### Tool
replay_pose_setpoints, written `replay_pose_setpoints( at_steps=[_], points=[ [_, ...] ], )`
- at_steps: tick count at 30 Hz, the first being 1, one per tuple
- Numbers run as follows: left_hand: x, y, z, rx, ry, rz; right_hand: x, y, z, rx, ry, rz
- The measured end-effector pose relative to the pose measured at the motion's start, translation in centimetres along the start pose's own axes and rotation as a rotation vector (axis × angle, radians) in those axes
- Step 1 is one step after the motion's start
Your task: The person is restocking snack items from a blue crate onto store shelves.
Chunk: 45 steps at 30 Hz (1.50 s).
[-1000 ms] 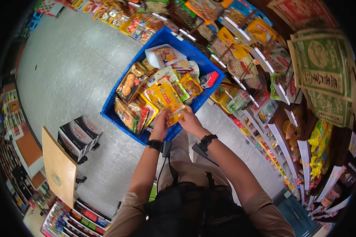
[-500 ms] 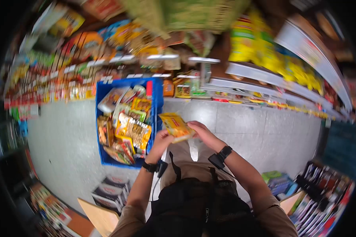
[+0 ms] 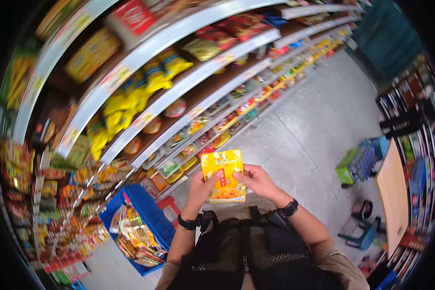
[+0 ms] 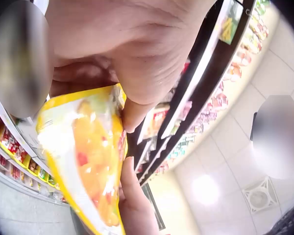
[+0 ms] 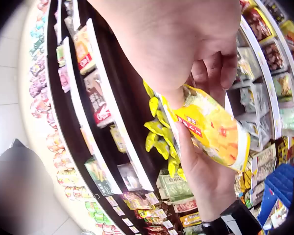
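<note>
A flat yellow food pouch (image 3: 228,166) is upright in front of my torso, held from both sides. My left hand (image 3: 201,189) grips its left edge with the thumb across the front; my right hand (image 3: 261,181) does the same at the right edge. Orange pieces of food are printed on the lower front of the pouch (image 5: 223,139) in the right wrist view. From the left wrist, the pouch (image 4: 95,156) shows at a slant below the palm. Most fingers are hidden behind it.
A blue crate (image 3: 155,209) full of packaged snacks stands at lower left, beside a red stool (image 3: 169,205). Stocked shelves (image 3: 179,87) curve along the left and top. On the right are a wooden board (image 3: 390,193) and a small blue stool (image 3: 362,237).
The pouch has gone from over the crate to in front of the torso and now faces up toward the head. The view has turned right, leaving the crate at lower left.
</note>
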State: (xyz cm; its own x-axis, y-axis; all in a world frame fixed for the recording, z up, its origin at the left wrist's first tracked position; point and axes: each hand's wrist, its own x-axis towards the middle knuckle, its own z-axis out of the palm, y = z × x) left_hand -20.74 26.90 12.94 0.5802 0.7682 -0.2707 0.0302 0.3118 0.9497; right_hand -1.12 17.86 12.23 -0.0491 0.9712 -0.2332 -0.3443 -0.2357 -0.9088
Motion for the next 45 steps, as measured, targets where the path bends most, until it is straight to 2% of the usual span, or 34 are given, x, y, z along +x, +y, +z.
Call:
replay_pose_setpoints(
  at_steps=[4, 7, 9, 13, 15, 18, 19, 21, 24, 25, 27, 32, 33, 37, 39, 41, 43, 45],
  points=[
    [5.2, 1.5, 11.1, 0.004, -0.145, 0.002, -5.5, -3.6, -8.5, 0.018, 0.202, -0.164],
    [8.0, 2.8, 18.0, 0.04, -0.256, -0.03, -9.2, -4.9, -14.2, -0.089, 0.363, -0.187],
    [9.8, 3.2, 22.0, 0.093, -0.342, -0.027, -11.3, -5.4, -17.5, -0.293, 0.403, -0.185],
    [14.3, 3.0, 28.9, 0.07, -0.515, -0.077, -14.3, -7.8, -22.4, -0.164, 0.511, -0.193],
    [16.6, 2.7, 32.3, 0.014, -0.544, -0.137, -15.1, -8.4, -24.6, -0.106, 0.582, -0.332],
    [20.6, 2.1, 37.7, -0.065, -0.578, -0.221, -16.0, -9.4, -29.4, -0.083, 0.605, -0.37],
    [22.2, 2.0, 39.5, -0.083, -0.591, -0.247, -16.2, -9.7, -31.6, -0.078, 0.623, -0.371],
    [25.5, 1.5, 43.2, -0.07, -0.622, -0.252, -16.8, -10.4, -36.8, -0.11, 0.562, -0.2],
    [31.5, 1.3, 49.1, -0.041, -0.643, -0.227, -15.8, -13.3, -44.3, -0.172, 0.69, -0.3],
    [33.7, 1.6, 51.1, -0.016, -0.637, -0.21, -15.3, -14.8, -46.8, -0.185, 0.691, -0.297],
    [37.7, 2.4, 55.3, -0.003, -0.651, -0.21, -14.4, -18.1, -51.3, -0.064, 0.813, -0.188],
    [45.9, 5.2, 65.4, 0.062, -0.692, -0.182, -14.2, -24.8, -62.1, -0.187, 0.84, -0.194],
    [47.2, 6.0, 67.5, 0.08, -0.758, -0.208, -14.6, -25.8, -64.0, -0.183, 0.827, -0.203],
    [51.3, 7.3, 75.1, 0.202, -0.902, -0.196, -17.4, -27.4, -71.4, -0.077, 0.829, -0.217],
    [53.1, 7.1, 78.9, 0.216, -0.915, -0.23, -18.4, -27.9, -75.2, -0.007, 0.838, -0.232],
    [54.7, 6.7, 83.3, 0.21, -0.966, -0.349, -19.5, -28.0, -79.6, -0.024, 0.844, -0.28],
    [56.6, 5.8, 88.1, 0.209, -0.966, -0.346, -20.5, -28.6, -84.1, 0.039, 0.877, -0.284],
    [59.1, 5.0, 93.0, 0.268, -0.954, -0.351, -21.7, -29.7, -89.2, 0.14, 0.876, -0.207]
  ],
)
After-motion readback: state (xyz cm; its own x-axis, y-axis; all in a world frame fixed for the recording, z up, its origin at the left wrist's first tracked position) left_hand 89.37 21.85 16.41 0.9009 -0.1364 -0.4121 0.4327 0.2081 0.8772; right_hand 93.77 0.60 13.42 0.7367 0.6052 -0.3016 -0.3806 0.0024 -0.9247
